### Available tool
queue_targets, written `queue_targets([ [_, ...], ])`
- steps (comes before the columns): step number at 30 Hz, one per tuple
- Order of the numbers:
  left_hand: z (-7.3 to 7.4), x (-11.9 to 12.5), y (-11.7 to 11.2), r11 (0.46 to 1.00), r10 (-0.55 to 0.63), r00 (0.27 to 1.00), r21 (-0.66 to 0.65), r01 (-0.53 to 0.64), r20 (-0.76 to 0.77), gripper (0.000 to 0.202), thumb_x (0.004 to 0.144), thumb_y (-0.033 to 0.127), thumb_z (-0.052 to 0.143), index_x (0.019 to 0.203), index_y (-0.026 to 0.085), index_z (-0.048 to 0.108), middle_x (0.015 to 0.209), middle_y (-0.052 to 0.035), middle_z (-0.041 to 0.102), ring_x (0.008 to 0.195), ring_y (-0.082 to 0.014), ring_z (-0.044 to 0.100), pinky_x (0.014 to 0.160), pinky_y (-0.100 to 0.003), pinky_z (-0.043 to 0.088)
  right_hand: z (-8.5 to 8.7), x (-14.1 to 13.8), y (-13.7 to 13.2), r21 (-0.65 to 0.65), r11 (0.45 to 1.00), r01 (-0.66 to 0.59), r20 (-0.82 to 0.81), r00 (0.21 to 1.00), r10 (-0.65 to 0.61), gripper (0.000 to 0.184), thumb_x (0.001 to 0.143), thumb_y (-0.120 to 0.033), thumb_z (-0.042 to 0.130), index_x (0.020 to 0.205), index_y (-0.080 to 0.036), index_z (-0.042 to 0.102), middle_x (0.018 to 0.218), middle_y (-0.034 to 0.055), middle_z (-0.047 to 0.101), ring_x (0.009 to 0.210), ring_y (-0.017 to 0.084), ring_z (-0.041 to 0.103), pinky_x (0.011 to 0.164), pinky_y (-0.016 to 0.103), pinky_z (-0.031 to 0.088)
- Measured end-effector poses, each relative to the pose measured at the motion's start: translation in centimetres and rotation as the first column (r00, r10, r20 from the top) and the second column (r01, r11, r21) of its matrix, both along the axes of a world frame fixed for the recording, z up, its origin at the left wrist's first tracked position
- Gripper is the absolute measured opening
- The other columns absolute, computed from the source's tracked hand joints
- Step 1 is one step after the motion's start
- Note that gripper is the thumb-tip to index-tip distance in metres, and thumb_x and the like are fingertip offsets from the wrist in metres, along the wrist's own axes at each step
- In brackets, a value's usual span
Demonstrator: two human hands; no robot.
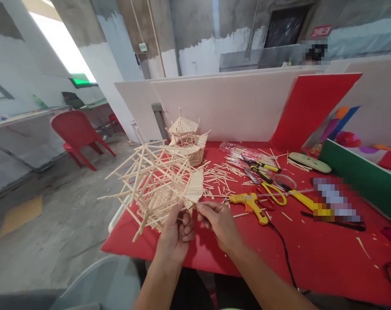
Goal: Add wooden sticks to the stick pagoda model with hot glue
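Observation:
A large open frame of thin wooden sticks [153,181] is lifted and tilted over the left edge of the red table [311,254]. My left hand [176,234] is closed on its lower right part, thumb up against the sticks. My right hand [216,219] pinches the frame's lower right edge just beside a flat panel of packed sticks [195,185]. Both hands touch the frame and sit close together.
A finished small stick pavilion [186,135] stands behind the frame. Loose sticks [221,176], a yellow glue gun [250,202] with black cord, yellow-handled scissors [272,191], pliers and a plastic bag lie to the right. White and red boards stand at the back. A red chair [77,135] stands on the floor left.

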State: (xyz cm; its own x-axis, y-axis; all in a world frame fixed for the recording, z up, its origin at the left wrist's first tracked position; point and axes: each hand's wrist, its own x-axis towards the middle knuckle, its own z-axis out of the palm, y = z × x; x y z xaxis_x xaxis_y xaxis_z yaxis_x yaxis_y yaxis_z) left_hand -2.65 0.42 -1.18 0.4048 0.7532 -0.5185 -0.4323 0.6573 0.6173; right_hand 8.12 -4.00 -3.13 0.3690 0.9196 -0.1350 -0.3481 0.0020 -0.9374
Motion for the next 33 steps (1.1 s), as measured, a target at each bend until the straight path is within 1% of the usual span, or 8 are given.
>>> queue_targets([
  [5,0.3,0.16,0.0,0.999,0.018,1.0,-0.037,-0.018,-0.016,0.042,0.07,0.039,0.075,0.054,0.016,0.044,0.044,0.0079,0.039,0.033,-0.002,0.03,0.029,-0.013,0.018,0.14,0.03,0.22,-0.033,0.999,-0.011,-0.052,0.999,0.01,0.028,0.074,-0.041,0.066,0.063,-0.016,0.065,0.053,-0.0038,0.054,0.044,0.005,0.037,0.043,0.02,0.026],
  [10,0.31,0.01,0.03,0.999,-0.022,1.0,-0.036,0.022,-0.007,0.046,0.069,0.043,0.075,0.052,0.017,0.042,0.042,0.008,0.036,0.033,-0.0018,0.029,0.03,-0.013,0.019,0.29,-0.05,0.26,-0.035,0.999,-0.016,-0.059,0.998,0.014,0.027,0.073,-0.04,0.067,0.063,-0.015,0.065,0.053,-0.003,0.055,0.043,0.005,0.038,0.041,0.019,0.025],
  [14,0.28,-0.13,0.14,0.998,-0.036,0.999,-0.049,0.037,0.025,0.043,0.07,0.038,0.074,0.052,0.017,0.041,0.042,0.0085,0.034,0.033,-0.0019,0.028,0.03,-0.013,0.017,0.32,-0.12,0.26,-0.03,0.999,-0.032,-0.068,0.997,0.03,0.027,0.072,-0.042,0.068,0.067,-0.015,0.068,0.054,-0.0034,0.055,0.043,0.005,0.037,0.041,0.02,0.024],
  [20,0.21,-0.29,0.24,0.994,-0.017,0.997,-0.104,0.025,0.075,0.04,0.074,0.03,0.07,0.051,0.017,0.04,0.041,0.0082,0.034,0.032,-0.0015,0.027,0.03,-0.013,0.017,0.58,-0.31,0.42,-0.045,0.998,-0.033,-0.058,0.998,0.03,0.029,0.07,-0.042,0.07,0.061,-0.016,0.063,0.053,-0.0042,0.054,0.043,0.005,0.036,0.041,0.02,0.022],
  [24,0.39,-0.29,0.18,0.99,0.014,0.994,-0.144,0.002,0.111,0.037,0.072,0.024,0.07,0.052,0.017,0.04,0.041,0.0084,0.034,0.032,-0.0017,0.026,0.03,-0.013,0.017,0.69,-0.39,0.45,-0.056,0.998,-0.035,-0.04,0.999,0.032,0.031,0.07,-0.042,0.069,0.057,-0.016,0.059,0.052,-0.0045,0.054,0.043,0.004,0.035,0.042,0.02,0.022],
  [28,0.55,-0.18,0.12,0.989,0.016,0.995,-0.149,0.0,0.101,0.038,0.07,0.025,0.071,0.052,0.018,0.038,0.04,0.0084,0.034,0.032,-0.0023,0.027,0.03,-0.014,0.018,0.7,-0.38,0.46,-0.062,0.997,-0.036,-0.029,0.999,0.034,0.032,0.07,-0.043,0.07,0.057,-0.016,0.059,0.052,-0.0046,0.053,0.042,0.004,0.034,0.041,0.02,0.021],
  [31,0.38,-0.31,-0.15,0.992,0.024,0.996,-0.123,-0.013,0.086,0.034,0.07,0.027,0.071,0.055,0.018,0.041,0.041,0.0081,0.036,0.034,-0.0029,0.029,0.031,-0.015,0.018,0.64,-0.32,0.4,-0.06,0.998,-0.036,-0.031,0.999,0.034,0.032,0.071,-0.043,0.07,0.058,-0.016,0.059,0.052,-0.0038,0.053,0.043,0.004,0.035,0.041,0.02,0.02],
  [33,0.08,-0.6,-0.61,0.995,0.034,0.997,-0.098,-0.027,0.067,0.026,0.07,0.027,0.071,0.06,0.017,0.048,0.044,0.0079,0.038,0.035,-0.0036,0.031,0.032,-0.015,0.018,0.48,-0.25,0.22,-0.063,0.997,-0.041,-0.029,0.999,0.04,0.03,0.071,-0.042,0.069,0.061,-0.015,0.062,0.053,-0.0033,0.054,0.043,0.004,0.035,0.041,0.02,0.022],
])
